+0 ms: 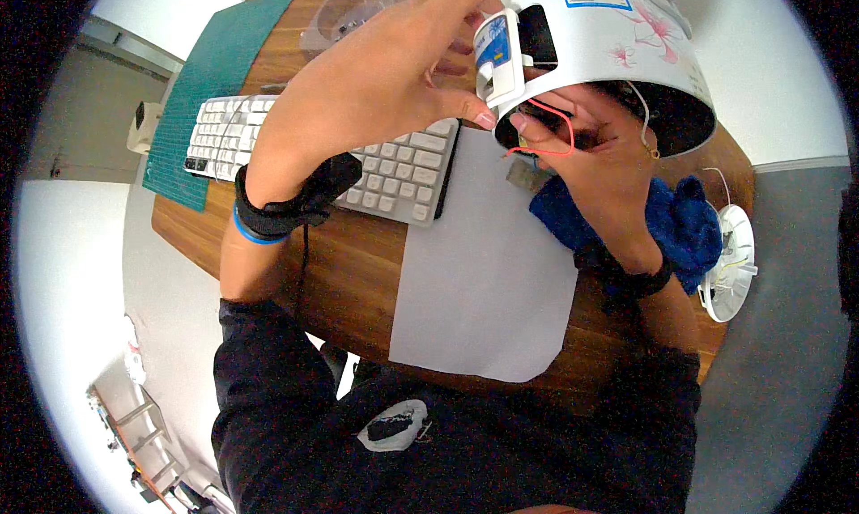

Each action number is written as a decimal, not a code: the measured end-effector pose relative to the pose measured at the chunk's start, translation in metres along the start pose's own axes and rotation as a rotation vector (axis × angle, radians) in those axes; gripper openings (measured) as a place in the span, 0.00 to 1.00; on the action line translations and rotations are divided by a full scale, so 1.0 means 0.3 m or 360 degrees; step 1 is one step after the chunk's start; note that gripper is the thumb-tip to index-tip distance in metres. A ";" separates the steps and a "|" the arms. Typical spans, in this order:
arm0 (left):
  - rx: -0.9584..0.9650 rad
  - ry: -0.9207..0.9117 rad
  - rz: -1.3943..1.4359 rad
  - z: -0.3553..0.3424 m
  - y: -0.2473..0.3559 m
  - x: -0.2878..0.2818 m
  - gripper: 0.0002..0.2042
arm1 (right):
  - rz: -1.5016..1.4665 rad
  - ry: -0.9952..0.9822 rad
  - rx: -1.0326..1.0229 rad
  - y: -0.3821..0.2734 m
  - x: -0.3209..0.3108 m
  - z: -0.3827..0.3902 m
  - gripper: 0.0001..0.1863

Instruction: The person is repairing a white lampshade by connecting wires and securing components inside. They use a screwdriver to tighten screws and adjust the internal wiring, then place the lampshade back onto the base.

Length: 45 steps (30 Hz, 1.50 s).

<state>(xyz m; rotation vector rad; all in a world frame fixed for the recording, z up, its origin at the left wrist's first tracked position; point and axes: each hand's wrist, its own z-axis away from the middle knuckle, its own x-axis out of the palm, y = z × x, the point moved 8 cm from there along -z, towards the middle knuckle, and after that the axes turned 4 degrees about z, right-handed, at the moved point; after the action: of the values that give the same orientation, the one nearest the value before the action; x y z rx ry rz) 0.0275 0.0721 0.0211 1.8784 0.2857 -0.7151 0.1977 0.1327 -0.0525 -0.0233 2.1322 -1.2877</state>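
Note:
A white round appliance housing [617, 58] with pink flowers, perhaps a rice cooker shell, is tilted so its open end faces me. Beside its rectangular cutout is a white control panel [501, 58] with a blue label. My left hand [385, 76] grips this panel, thumb at its lower corner and fingers behind. Inside the open end, my right hand [604, 143] has its fingers curled near the panel side; what they pinch is hidden. A red wire [571, 134] loops across those fingers. A pale wire with a ring terminal [653, 152] hangs by the right hand.
Under my arms lie a white keyboard [394, 174] and a sheet of white paper [483, 272]. A blue cloth [676, 219] and a white round base [729, 263] with wires sit at the right edge. A green cutting mat [210, 84] and a clear plastic bag [344, 8] are farther left.

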 end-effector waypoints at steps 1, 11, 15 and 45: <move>-0.0013 0.0025 -0.0088 0.015 0.019 -0.005 0.30 | 0.0005 0.0003 -0.0006 -0.004 -0.003 0.001 0.21; 0.0104 -0.0055 0.0233 -0.018 -0.018 0.015 0.29 | 0.0009 0.0075 -0.0079 0.008 -0.001 0.006 0.21; -0.0001 -0.0067 0.0497 -0.023 -0.033 0.024 0.29 | -0.0047 0.0103 -0.0060 0.013 -0.001 0.008 0.21; -0.0183 0.0197 0.0012 -0.031 0.011 0.004 0.31 | 0.0023 -0.0027 -0.0099 -0.036 0.004 0.006 0.21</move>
<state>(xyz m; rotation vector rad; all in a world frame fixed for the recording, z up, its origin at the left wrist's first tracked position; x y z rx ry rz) 0.0334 0.0790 0.0254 1.8158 0.3907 -0.5660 0.1944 0.1253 -0.0451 -0.0445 2.1537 -1.2082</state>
